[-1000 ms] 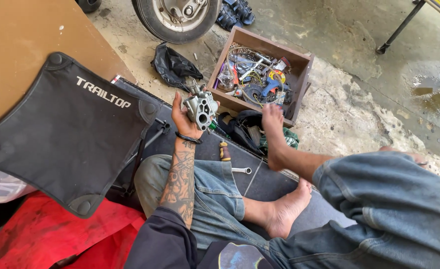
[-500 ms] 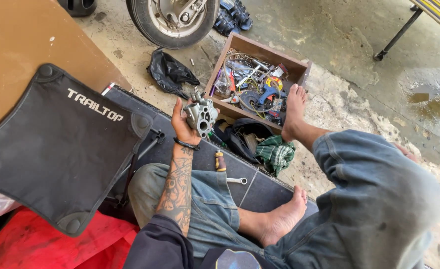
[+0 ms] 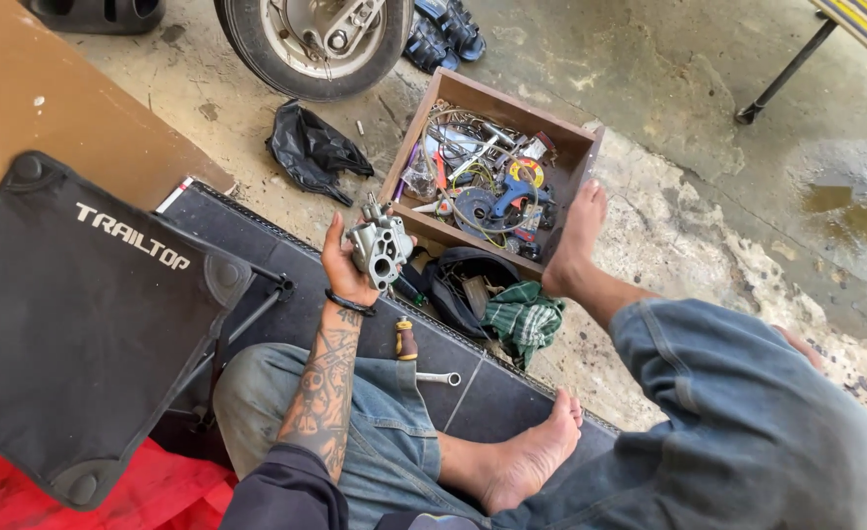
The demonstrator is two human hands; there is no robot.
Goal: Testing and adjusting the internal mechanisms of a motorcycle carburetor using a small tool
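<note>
Down past my knees, my left hand [image 3: 343,263] grips a grey metal carburetor [image 3: 380,250], fingers wrapped round its body, holding it up just in front of the wooden box [image 3: 583,167] of tools and wire. Only a sliver of my right hand [image 3: 799,345] shows behind my raised knee (I cannot tell its grip). A small wrench [image 3: 439,378] lies on the black mat [image 3: 286,265].
</note>
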